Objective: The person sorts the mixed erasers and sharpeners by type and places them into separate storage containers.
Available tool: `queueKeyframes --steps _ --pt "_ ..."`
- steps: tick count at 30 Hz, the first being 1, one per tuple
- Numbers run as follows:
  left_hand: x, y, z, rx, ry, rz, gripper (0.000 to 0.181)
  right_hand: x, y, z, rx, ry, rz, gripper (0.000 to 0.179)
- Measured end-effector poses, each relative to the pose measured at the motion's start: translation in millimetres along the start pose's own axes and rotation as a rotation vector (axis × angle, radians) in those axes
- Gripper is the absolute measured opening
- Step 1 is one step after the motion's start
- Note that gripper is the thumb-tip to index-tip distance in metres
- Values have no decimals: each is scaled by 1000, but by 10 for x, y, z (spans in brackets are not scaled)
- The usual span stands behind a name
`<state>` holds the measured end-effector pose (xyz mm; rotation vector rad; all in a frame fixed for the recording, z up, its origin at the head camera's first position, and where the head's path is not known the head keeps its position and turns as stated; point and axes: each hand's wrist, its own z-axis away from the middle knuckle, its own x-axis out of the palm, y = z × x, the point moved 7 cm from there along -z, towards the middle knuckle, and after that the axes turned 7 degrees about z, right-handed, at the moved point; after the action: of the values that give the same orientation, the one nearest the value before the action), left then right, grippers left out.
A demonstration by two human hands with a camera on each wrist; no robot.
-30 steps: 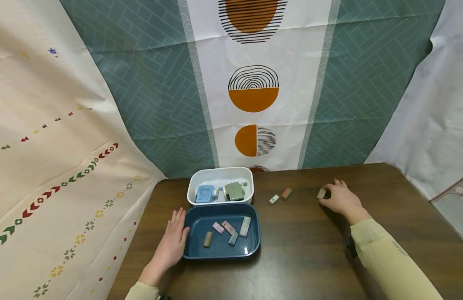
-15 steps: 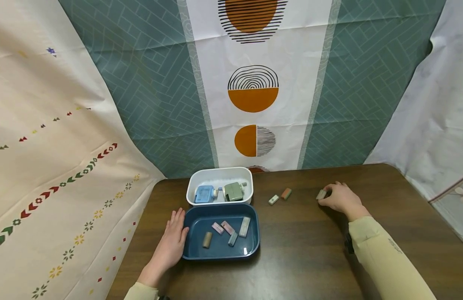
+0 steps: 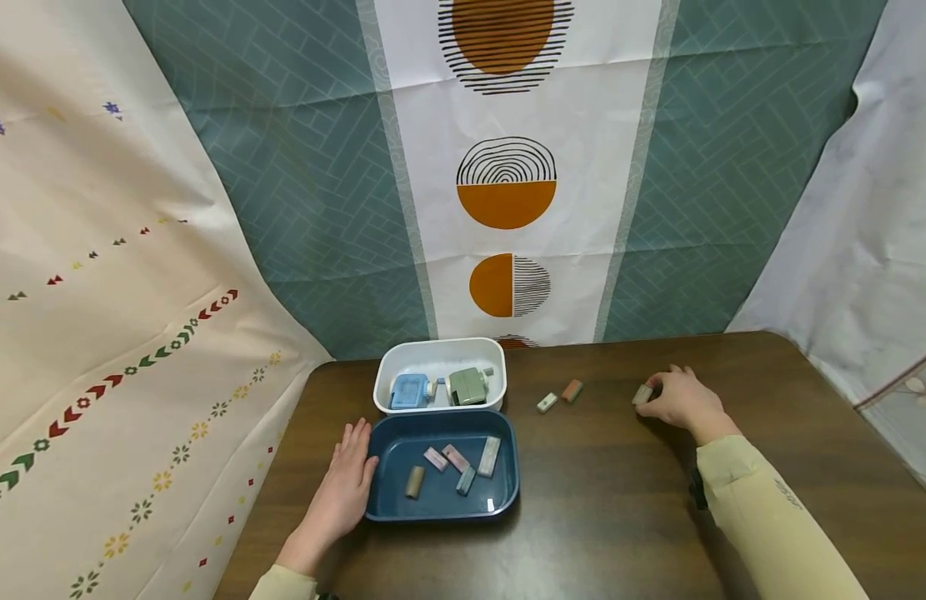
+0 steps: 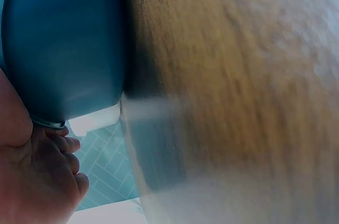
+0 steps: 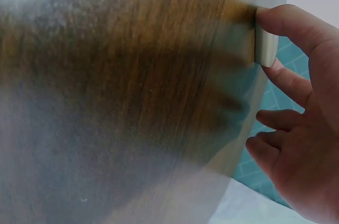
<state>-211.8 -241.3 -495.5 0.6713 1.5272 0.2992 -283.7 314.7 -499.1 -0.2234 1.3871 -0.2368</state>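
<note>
My right hand (image 3: 680,404) pinches a small pale beige block (image 3: 643,394) between thumb and index finger at the right of the table. The right wrist view shows this block (image 5: 266,38) against the wood, the other fingers loosely bent below it. My left hand (image 3: 341,483) lies with extended fingers along the left side of a dark blue tray (image 3: 440,505). Inside the tray are a brown block (image 3: 415,482), two pink blocks (image 3: 455,457), a blue-grey block (image 3: 466,480) and a longer whitish block (image 3: 489,457). In the left wrist view, the tray wall (image 4: 63,49) touches the hand.
Behind the tray stands a white bin (image 3: 440,353) with a blue (image 3: 410,391) and a green bottle-like container (image 3: 468,387) in it. A white block (image 3: 548,402) and an orange-green block (image 3: 572,391) lie on the wooden table (image 3: 583,500). A patterned cloth hangs behind.
The head view has tilted very slightly. Both hands, the pinched block and the tray stay where they were.
</note>
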Motion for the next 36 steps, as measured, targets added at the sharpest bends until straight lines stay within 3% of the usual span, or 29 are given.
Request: queueKeyframes --steps 20,36 --pt "44 -34 -36 2 -9 13 60 59 62 81 -5 51 -42 67" --pt "33 -54 -8 -20 -26 14 62 114 -56 151 -18 134 6 62"
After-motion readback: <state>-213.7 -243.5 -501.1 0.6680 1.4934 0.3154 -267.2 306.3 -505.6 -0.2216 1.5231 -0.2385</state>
